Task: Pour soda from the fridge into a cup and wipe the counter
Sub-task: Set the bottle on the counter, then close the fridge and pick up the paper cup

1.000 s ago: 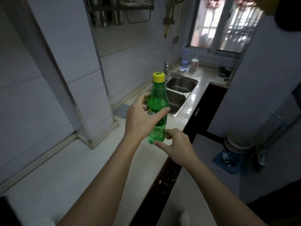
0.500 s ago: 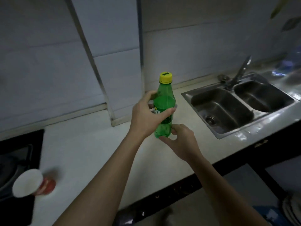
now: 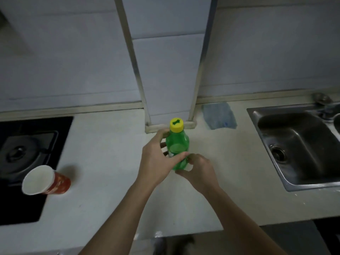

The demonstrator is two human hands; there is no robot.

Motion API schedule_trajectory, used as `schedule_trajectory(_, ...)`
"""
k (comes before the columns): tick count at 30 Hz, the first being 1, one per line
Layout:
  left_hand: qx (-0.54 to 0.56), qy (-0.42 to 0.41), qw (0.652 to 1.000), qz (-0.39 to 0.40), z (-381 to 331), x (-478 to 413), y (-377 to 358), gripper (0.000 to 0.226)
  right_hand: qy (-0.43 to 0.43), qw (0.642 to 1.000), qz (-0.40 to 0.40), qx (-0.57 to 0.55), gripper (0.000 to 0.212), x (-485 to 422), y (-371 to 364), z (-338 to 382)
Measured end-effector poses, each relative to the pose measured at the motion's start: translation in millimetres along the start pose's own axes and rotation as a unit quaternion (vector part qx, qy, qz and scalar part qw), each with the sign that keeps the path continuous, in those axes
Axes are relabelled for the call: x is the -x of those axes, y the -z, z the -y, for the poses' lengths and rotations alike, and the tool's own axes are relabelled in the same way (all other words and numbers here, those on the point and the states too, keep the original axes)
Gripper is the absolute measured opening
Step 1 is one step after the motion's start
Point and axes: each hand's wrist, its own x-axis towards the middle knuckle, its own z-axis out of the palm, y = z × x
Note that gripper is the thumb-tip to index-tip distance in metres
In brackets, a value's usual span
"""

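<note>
Green plastic front and centre: we have the soda bottle [image 3: 177, 146] upright, its yellow cap [image 3: 176, 124] screwed on, over the middle of the worktop [image 3: 110, 181] and just in front of the tiled column [image 3: 165, 70] that juts out from the back edge. Our left hand [image 3: 156, 162] wraps the bottle's waist, thumb lying across the front and fingers curled round the far side, a firm clasp. Our right hand [image 3: 198, 172] comes in low, fingers and thumb curled in and pinching the bottle's base. Whether that base touches the worktop or hangs just above it, we cannot tell; the hands cover it. Over at the left edge sits the red paper cup [image 3: 46, 180], white inside showing, mouth towards us, standing where the pale surface meets the black hob [image 3: 27, 153], well apart from the bottle. Along the back edge, just right of the column, a blue cloth [image 3: 219, 115] lies flat against the wall. Further right the steel sink [image 3: 298, 144] is sunk into the worktop, its drain [image 3: 277, 153] dark at the bottom, with the cloth between it and the column.
</note>
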Motion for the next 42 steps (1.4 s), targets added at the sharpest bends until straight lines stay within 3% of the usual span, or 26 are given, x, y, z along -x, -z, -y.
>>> schedule_trajectory(12, -0.022, 0.039, 0.999, 0.008, 71, -10, -11, 0.068, -0.052, 0.998, 0.024, 0.007, 0.04, -32, -61, -12)
schedule_trajectory(22, -0.034, 0.038, 0.998, 0.024, 83, -11, -14, 0.072, -0.014, 1.0, -0.003, 0.004, 0.028, -29, -70, -18)
schedule_trajectory(26, -0.052, 0.037, 0.997, 0.033, 87, -14, -15, 0.076, -0.01, 1.0, 0.02, 0.018, 0.035, -31, -70, -19)
schedule_trajectory(30, -0.119, 0.048, 0.988, 0.081, 86, -13, -4, 0.092, -0.047, 0.996, 0.069, 0.044, 0.05, -33, -61, -25)
schedule_trajectory(33, -0.211, 0.03, 0.972, 0.094, 77, -17, 18, 0.084, -0.012, 0.992, 0.068, 0.106, 0.062, -40, -34, -22)
schedule_trajectory(37, -0.364, 0.002, 0.927, 0.093, 57, -30, 48, 0.075, 0.044, 0.986, 0.036, 0.158, 0.06, -50, 16, 0)
schedule_trajectory(42, -0.44, -0.098, 0.892, 0.038, 11, -59, 68, 0.062, 0.121, 0.964, -0.016, 0.237, 0.054, -60, 82, 32)
